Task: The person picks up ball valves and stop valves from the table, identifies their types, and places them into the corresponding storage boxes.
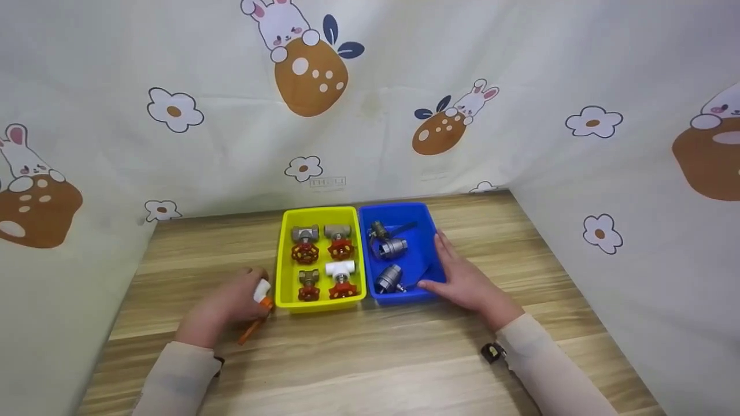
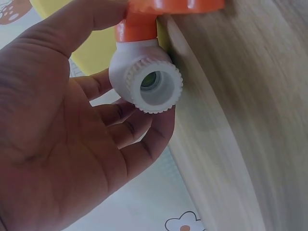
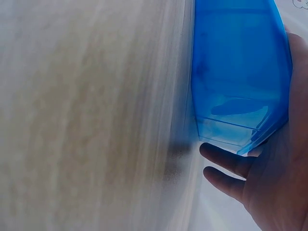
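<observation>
My left hand [image 1: 234, 297] grips a white plastic ball valve [image 2: 144, 77] with an orange lever handle, low beside the left wall of the yellow bin [image 1: 321, 306]. In the left wrist view, the thumb is on the valve's orange part, and its ribbed round opening faces the camera. My right hand [image 1: 467, 284] touches the right side of the blue bin [image 1: 422, 245], fingers extended along the outer wall and thumb at the front corner. Inside the blue bin lie metal ball valves: a small brass one [image 1: 378, 230] and two silver ones, one in the middle [image 1: 394, 248] and one nearer the front [image 1: 388, 278].
The yellow bin holds several red-wheeled valves, among them a white plastic one [image 1: 341, 269] and a brass one [image 1: 309, 277]. Both bins stand side by side on a wood-grain table [image 1: 370, 358]. Patterned cloth [image 1: 370, 144] hangs behind and at both sides.
</observation>
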A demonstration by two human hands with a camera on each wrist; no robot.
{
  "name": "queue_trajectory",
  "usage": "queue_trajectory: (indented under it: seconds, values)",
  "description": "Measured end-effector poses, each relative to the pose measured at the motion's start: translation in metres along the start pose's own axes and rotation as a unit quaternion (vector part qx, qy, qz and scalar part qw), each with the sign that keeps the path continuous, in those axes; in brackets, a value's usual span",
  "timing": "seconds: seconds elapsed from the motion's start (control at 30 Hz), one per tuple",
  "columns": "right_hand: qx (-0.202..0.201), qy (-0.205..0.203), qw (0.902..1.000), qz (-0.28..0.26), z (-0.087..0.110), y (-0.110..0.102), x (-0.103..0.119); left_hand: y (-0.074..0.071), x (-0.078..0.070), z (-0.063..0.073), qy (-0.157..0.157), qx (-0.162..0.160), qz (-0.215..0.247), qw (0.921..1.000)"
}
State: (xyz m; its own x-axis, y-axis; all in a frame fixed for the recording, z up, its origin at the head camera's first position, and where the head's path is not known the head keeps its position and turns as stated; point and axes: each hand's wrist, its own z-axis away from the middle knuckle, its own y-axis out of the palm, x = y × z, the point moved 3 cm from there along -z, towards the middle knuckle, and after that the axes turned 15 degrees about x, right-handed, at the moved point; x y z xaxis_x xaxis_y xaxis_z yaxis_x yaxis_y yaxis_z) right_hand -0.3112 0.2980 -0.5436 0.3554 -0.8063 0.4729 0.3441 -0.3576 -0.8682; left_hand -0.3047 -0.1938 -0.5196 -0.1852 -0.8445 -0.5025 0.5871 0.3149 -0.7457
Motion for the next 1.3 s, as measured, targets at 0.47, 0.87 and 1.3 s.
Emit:
queue_trajectory:
  seconds: [0.47, 0.87, 1.3]
  values:
    - [0.004, 0.005, 0.9999, -0.008, -0.001, 0.000, -0.001, -0.010, 0.001, 0.005, 0.002, 0.018, -0.008, 0.9998]
    - [-0.001, -0.002, 1.0000, -0.010, -0.001, -0.001, 0.000, -0.037, -0.005, 0.014, 0.035, -0.001, 0.028, 0.9990]
    - [0.001, 0.004, 1.0000, -0.003, 0.000, -0.001, 0.002, -0.055, -0.029, 0.015, 0.084, -0.016, 0.054, 0.9949]
